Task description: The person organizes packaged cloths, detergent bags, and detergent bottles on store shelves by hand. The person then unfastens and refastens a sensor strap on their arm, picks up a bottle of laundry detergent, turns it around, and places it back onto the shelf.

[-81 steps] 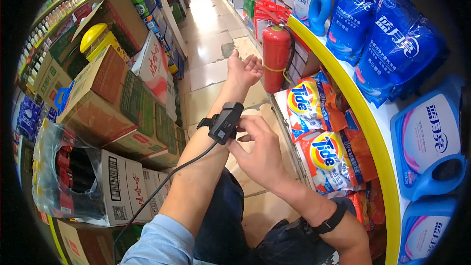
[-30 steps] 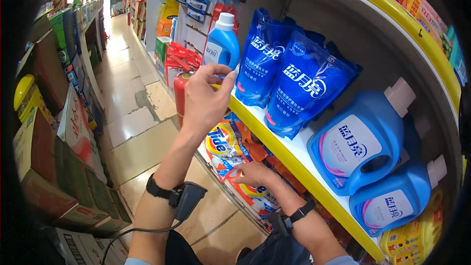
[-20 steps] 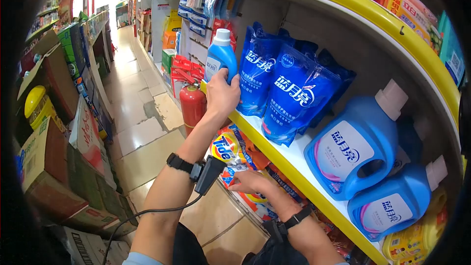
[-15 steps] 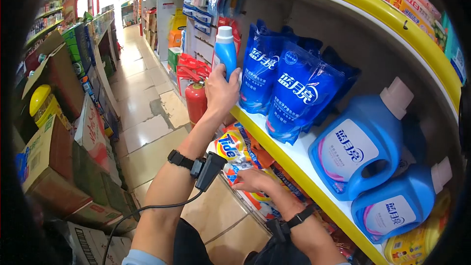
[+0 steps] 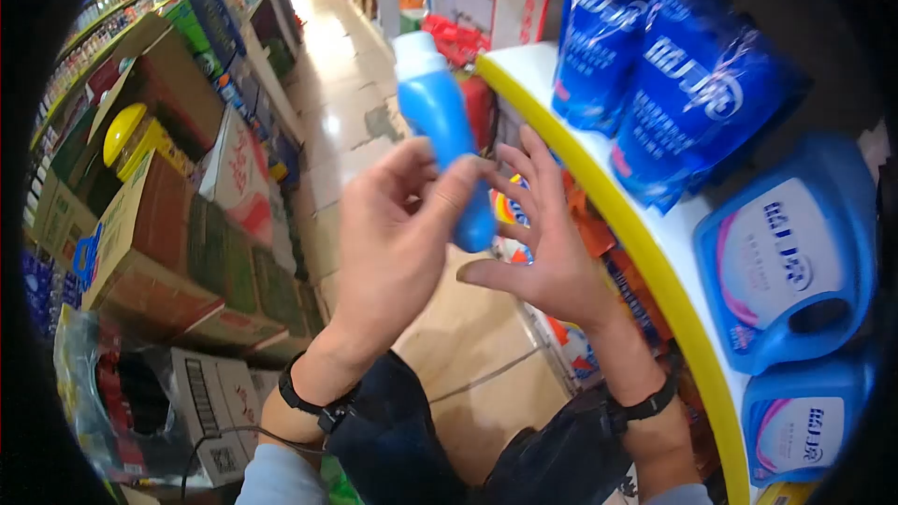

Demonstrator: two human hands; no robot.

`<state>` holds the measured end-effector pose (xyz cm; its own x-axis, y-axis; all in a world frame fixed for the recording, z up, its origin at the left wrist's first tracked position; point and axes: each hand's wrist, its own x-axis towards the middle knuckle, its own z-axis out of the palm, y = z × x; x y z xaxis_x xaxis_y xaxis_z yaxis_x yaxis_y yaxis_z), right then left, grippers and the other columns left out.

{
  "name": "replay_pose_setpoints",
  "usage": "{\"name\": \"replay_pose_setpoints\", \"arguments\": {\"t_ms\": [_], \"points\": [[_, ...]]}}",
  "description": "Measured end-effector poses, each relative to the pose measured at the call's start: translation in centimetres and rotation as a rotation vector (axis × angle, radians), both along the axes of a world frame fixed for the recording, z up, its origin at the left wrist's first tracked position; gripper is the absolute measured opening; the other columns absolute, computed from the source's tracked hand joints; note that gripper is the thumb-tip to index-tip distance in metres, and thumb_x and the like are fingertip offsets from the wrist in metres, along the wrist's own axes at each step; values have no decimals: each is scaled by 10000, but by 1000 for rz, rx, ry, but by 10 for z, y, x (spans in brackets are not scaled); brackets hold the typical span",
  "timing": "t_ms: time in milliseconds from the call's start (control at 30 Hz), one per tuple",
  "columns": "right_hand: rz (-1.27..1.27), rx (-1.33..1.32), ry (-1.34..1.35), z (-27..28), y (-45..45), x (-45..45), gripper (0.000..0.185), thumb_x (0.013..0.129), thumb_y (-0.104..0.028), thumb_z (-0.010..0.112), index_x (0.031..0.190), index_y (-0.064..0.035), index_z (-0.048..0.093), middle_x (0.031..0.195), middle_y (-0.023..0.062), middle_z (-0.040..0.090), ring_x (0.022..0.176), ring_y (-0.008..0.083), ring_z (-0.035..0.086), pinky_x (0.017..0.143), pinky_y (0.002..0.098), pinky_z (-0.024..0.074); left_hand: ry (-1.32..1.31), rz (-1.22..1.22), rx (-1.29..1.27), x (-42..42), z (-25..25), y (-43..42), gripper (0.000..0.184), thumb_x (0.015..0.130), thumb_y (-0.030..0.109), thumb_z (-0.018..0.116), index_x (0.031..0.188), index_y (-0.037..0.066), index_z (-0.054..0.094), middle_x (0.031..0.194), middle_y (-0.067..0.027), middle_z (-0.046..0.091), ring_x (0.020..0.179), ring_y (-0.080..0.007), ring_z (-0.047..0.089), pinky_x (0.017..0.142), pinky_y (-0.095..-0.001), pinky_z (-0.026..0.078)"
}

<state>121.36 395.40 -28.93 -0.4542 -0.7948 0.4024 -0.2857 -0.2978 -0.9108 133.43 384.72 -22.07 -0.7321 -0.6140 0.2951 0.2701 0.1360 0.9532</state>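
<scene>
A small blue bottle [image 5: 438,117] with a pale cap hangs tilted over the aisle, slightly blurred. My left hand [image 5: 398,224] is closed round its handle side, fingers and thumb wrapped on it. Just right of the bottle, my right hand [image 5: 547,243] has its fingers spread and its thumb apart; its fingertips are close to the bottle, and whether they touch it I cannot tell. Blue detergent pouches [image 5: 673,84] stand on the yellow-edged shelf [image 5: 645,243] to the right.
Large blue jugs [image 5: 781,262] stand at the shelf's right. Orange Tide bags [image 5: 571,341] lie below, beside a red fire extinguisher [image 5: 479,112]. Cardboard boxes [image 5: 173,243] and a wrapped bottle pack [image 5: 112,393] line the left. The tiled floor [image 5: 477,346] runs between.
My left hand has taken the small bottle off the shelf and brought it over the aisle. My right hand has risen beside it and spread its fingers. The view has turned left.
</scene>
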Motion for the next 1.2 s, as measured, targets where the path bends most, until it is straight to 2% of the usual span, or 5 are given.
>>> {"name": "replay_pose_setpoints", "arguments": {"t_ms": [267,433,633,1000,1200], "points": [[397,120,-893,-23,3,20,627,858,-108,671,1411,-27,387,1233,120,605,1063,234,663,869,393,591,-122,-204,1,21,-19,8,347,1018,262,566,1149,-46,658,977,-87,707,890,-122,642,787,-256,486],[412,91,-836,2,14,24,520,944,-166,596,1393,-2,392,1221,129,609,1040,256,678,825,430,613,222,422,-134,46,-43,-26,247,1014,204,582,1114,-15,636,1065,-67,666,956,-99,595,860,-257,467],[326,-82,-767,14,19,35,574,1068,-390,361,1495,-9,321,1420,161,515,1285,264,540,1079,429,440,136,-255,442,42,-51,16,724,1040,586,246,1431,-5,392,1332,-124,552,1187,-183,558,996,-339,466],[-82,72,-333,12,30,26,531,1083,-379,328,1453,-6,404,1355,126,578,1222,197,586,1054,347,457,105,-279,473,32,-47,18,560,1082,432,295,1416,4,432,1356,-178,570,1229,-273,581,1042,-426,475],[91,128,-539,3,22,29,487,1072,-404,357,1344,-29,508,1068,68,679,813,92,698,583,236,578,88,-206,487,31,-65,9,529,1082,426,318,1371,11,476,1303,-157,607,1147,-237,629,980,-388,518]]}}
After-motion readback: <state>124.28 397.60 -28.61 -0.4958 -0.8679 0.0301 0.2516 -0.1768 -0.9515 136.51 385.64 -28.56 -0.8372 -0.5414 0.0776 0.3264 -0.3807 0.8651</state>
